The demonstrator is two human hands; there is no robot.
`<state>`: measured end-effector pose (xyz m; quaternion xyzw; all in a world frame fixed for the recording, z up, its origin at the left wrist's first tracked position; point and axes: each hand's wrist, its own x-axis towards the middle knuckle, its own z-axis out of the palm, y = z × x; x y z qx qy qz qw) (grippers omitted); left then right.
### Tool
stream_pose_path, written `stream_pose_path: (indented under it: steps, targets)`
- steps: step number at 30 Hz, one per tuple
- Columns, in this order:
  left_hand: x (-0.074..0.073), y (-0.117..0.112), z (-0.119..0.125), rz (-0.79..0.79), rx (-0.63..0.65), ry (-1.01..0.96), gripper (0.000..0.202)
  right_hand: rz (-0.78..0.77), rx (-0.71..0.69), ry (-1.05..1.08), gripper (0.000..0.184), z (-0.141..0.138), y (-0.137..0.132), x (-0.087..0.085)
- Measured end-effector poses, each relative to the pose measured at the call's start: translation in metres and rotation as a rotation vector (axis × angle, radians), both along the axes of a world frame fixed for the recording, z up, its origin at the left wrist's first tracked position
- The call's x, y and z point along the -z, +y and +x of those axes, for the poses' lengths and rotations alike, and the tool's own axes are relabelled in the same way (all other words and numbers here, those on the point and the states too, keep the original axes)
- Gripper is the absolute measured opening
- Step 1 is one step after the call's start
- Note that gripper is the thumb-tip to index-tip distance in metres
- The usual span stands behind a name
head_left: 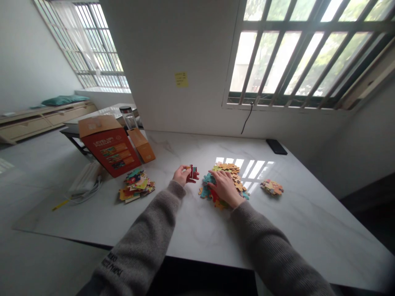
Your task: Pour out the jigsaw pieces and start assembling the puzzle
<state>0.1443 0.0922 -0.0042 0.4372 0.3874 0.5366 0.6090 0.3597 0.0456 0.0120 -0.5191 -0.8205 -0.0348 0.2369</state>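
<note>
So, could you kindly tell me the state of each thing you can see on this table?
Left hand: gripping small puzzle pieces.
Right hand: open, flat on the central jigsaw pile.
Central jigsaw pile: loose, heaped.
Smaller pile of pieces: loose, apart.
Colourful heap of pieces: loose, beside the box.
Orange puzzle box: flaps open.

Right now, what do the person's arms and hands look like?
Both arms wear long, fuzzy grey-brown knitted sleeves. The left sleeve has dark printed letters; the right sleeve shows none. The left hand and right hand are bare, without gloves.
</note>
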Motion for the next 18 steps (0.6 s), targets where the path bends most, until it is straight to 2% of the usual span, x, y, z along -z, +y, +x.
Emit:
stream_pose_path:
  steps: [3, 6, 8, 10, 12, 14, 18]
  targets:
    - [-0.001, -0.001, 0.002, 0.007, 0.004, 0.003, 0.038, 0.010, 0.022, 0.179, 0.052, 0.010, -0.001, 0.001]
    - [0.000, -0.002, 0.004, 0.015, 0.009, 0.004, 0.039, -0.071, -0.019, 0.471, 0.046, 0.014, -0.002, -0.001]
    - [0.002, -0.003, 0.007, 0.014, 0.013, -0.004, 0.040, -0.196, -0.047, 0.809, 0.039, 0.014, -0.003, -0.004]
    - [0.002, -0.004, 0.009, 0.007, 0.032, -0.012, 0.042, -0.362, -0.063, 1.197, 0.041, 0.014, -0.002, -0.008]
    - [0.003, -0.005, 0.011, 0.000, 0.058, -0.013, 0.044, -0.512, -0.085, 1.482, 0.043, 0.016, -0.001, -0.011]
    - [0.002, -0.006, 0.012, -0.009, 0.075, -0.012, 0.043, -0.597, -0.101, 1.620, 0.038, 0.019, 0.001, -0.012]
    - [0.000, -0.007, 0.014, -0.054, 0.095, -0.019, 0.038, -0.617, -0.083, 1.720, 0.024, 0.020, 0.004, -0.009]
